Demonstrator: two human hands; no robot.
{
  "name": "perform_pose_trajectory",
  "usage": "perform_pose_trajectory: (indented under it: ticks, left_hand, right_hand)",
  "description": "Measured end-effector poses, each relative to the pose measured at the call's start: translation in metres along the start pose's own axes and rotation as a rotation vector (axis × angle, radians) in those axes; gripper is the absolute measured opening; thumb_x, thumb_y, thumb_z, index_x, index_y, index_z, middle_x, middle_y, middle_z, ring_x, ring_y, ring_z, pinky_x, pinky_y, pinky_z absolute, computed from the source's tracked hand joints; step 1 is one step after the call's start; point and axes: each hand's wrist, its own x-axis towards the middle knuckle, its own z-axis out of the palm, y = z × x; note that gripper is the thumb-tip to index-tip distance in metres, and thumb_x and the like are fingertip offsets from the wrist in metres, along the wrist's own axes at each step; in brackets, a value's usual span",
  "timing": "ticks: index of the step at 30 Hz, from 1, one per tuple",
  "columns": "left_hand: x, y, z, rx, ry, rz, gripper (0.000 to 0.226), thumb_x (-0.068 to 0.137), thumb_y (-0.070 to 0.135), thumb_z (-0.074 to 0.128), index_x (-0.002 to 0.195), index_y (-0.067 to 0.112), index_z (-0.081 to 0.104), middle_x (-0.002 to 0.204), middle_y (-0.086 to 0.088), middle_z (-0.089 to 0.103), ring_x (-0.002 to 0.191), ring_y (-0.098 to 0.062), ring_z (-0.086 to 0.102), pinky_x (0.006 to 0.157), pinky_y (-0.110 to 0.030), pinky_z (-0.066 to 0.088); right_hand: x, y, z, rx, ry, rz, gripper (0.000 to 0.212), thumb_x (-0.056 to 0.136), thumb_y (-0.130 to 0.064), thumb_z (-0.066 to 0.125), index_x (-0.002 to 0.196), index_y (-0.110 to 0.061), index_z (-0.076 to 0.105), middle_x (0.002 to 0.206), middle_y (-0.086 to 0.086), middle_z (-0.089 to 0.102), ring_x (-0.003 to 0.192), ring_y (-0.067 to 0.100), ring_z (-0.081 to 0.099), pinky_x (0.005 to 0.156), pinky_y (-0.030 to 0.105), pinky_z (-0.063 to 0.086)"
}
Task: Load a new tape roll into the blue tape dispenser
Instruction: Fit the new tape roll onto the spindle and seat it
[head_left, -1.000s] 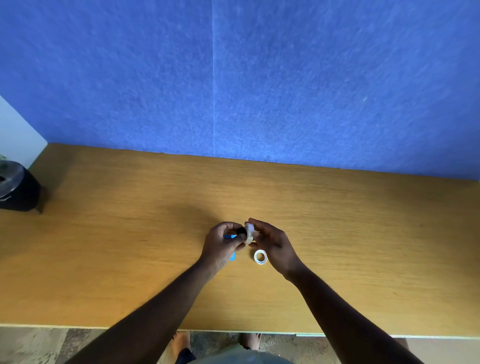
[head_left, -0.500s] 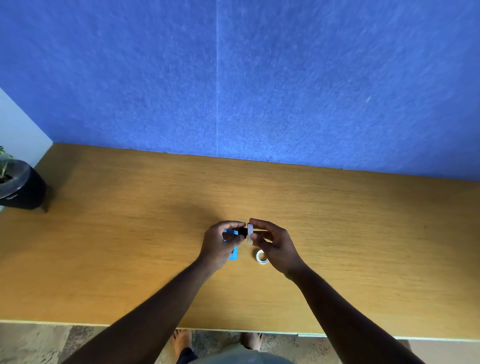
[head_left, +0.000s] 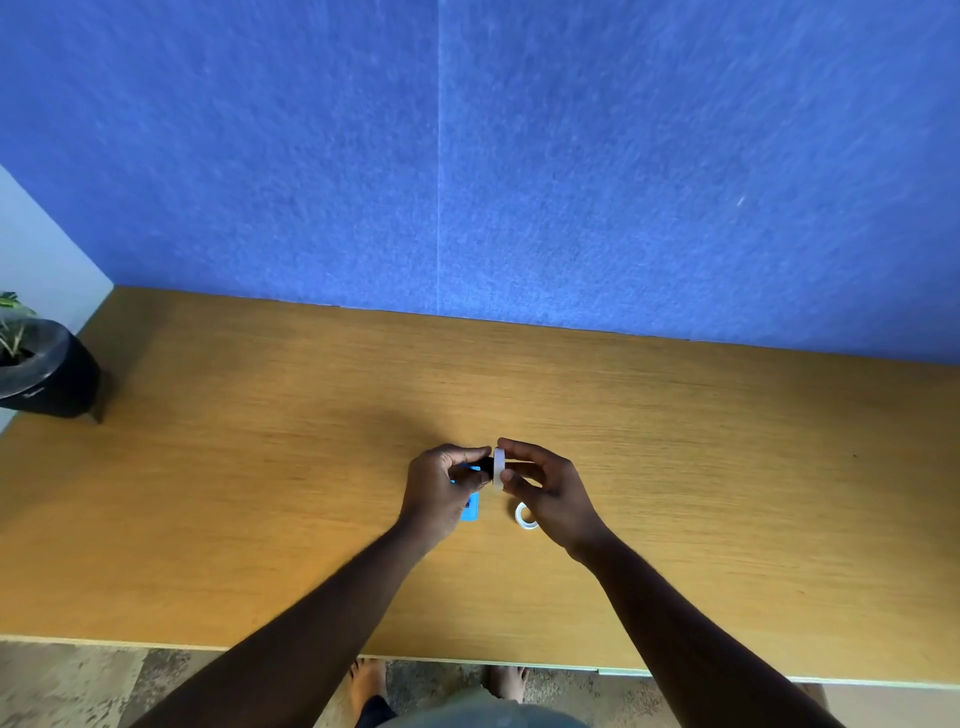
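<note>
My left hand (head_left: 435, 488) grips a small black piece (head_left: 485, 464), apparently the dispenser's hub, just above the wooden table (head_left: 260, 493). My right hand (head_left: 545, 488) pinches a white tape roll (head_left: 499, 469) held on edge, pressed against that black piece. The blue tape dispenser (head_left: 470, 506) shows beneath my left hand, mostly hidden by the fingers. A second white ring (head_left: 525, 515), a tape roll or empty core, lies flat on the table under my right hand.
A black pot with a green plant (head_left: 41, 369) stands at the table's far left corner. A blue felt wall (head_left: 519, 156) rises behind the table. The table's near edge (head_left: 208, 644) runs across the bottom, with bare feet below it.
The white roll has turned from tilted to standing on edge and sits closer against the black piece. Both hands stay in the same spot.
</note>
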Motion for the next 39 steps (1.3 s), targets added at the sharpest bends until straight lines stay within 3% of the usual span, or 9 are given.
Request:
perform_pose_trajectory:
  ticks: [4,8,11,15,20,26,31,36,39]
  left_hand:
    - [0.000,-0.002,-0.001,-0.017,-0.002,-0.018,0.031,0.079,0.003,0.083,0.105,0.020,0.079,0.098,0.010,0.078,0.092,-0.009,0.074,0.077,-0.023,0.060]
    - [0.000,-0.001,-0.001,-0.011,-0.001,-0.016,0.032,0.079,0.003,0.083,0.106,0.019,0.079,0.098,0.007,0.079,0.091,-0.010,0.075,0.080,-0.027,0.061]
    - [0.000,0.001,-0.003,-0.020,-0.003,-0.001,0.033,0.078,0.001,0.084,0.099,0.025,0.077,0.094,0.004,0.079,0.087,-0.011,0.075,0.075,-0.026,0.062]
    - [0.000,0.000,-0.004,-0.035,-0.025,0.004,0.029,0.082,-0.002,0.080,0.108,0.010,0.077,0.097,0.001,0.078,0.086,-0.010,0.075,0.070,-0.020,0.059]
    - [-0.001,0.000,-0.004,-0.013,-0.010,0.014,0.030,0.082,-0.004,0.079,0.111,0.004,0.076,0.098,-0.002,0.078,0.087,-0.009,0.075,0.071,-0.020,0.059]
    - [-0.004,0.001,-0.004,0.027,0.017,0.089,0.029,0.082,-0.005,0.078,0.108,0.008,0.077,0.095,0.007,0.077,0.088,-0.004,0.074,0.073,-0.016,0.057]
    - [-0.004,0.001,-0.005,0.040,0.026,0.102,0.030,0.083,-0.003,0.078,0.110,0.010,0.077,0.099,0.004,0.078,0.092,-0.006,0.075,0.083,-0.022,0.059]
    - [-0.003,0.001,-0.005,0.007,0.052,0.072,0.030,0.082,-0.004,0.078,0.106,0.015,0.077,0.097,0.004,0.078,0.090,-0.008,0.074,0.080,-0.024,0.061]
    - [-0.003,0.001,-0.005,-0.040,0.072,0.048,0.032,0.080,-0.006,0.079,0.097,0.021,0.075,0.093,0.002,0.077,0.088,-0.009,0.073,0.074,-0.023,0.061]
  right_hand:
    - [-0.002,-0.002,0.001,0.007,-0.016,0.011,0.042,0.098,-0.008,0.071,0.139,-0.014,0.064,0.125,0.000,0.076,0.114,0.012,0.073,0.093,0.068,0.053]
    - [-0.002,-0.004,0.001,0.001,-0.025,-0.019,0.045,0.097,-0.007,0.072,0.141,-0.009,0.062,0.132,0.003,0.073,0.121,0.012,0.070,0.102,0.044,0.059]
    - [-0.001,-0.004,0.001,0.006,-0.029,-0.031,0.045,0.097,-0.006,0.072,0.141,-0.008,0.062,0.133,0.005,0.072,0.122,0.014,0.069,0.096,0.032,0.059]
    - [0.000,-0.004,0.002,0.008,-0.015,-0.053,0.046,0.096,-0.004,0.073,0.141,-0.005,0.061,0.133,0.008,0.071,0.124,0.014,0.068,0.088,0.023,0.059]
    - [0.000,-0.003,0.004,0.003,-0.010,-0.074,0.047,0.095,-0.003,0.074,0.141,-0.005,0.062,0.136,0.007,0.069,0.125,0.013,0.067,0.092,0.024,0.059]
    - [0.003,0.000,0.005,0.005,-0.023,-0.082,0.048,0.095,-0.003,0.073,0.142,-0.008,0.063,0.135,0.003,0.071,0.124,0.010,0.068,0.094,0.022,0.058]
    - [0.006,0.006,0.006,0.036,-0.027,-0.086,0.049,0.095,-0.001,0.072,0.143,-0.005,0.061,0.135,0.004,0.071,0.125,0.010,0.067,0.097,0.019,0.055]
    - [0.007,0.010,0.011,0.102,0.041,-0.058,0.045,0.091,0.000,0.077,0.134,-0.006,0.067,0.127,0.005,0.076,0.122,0.016,0.070,0.103,0.031,0.058]
    - [0.005,0.011,0.013,0.211,0.108,-0.004,0.031,0.089,0.003,0.078,0.118,-0.006,0.072,0.115,0.004,0.081,0.115,0.035,0.073,0.099,0.056,0.059]
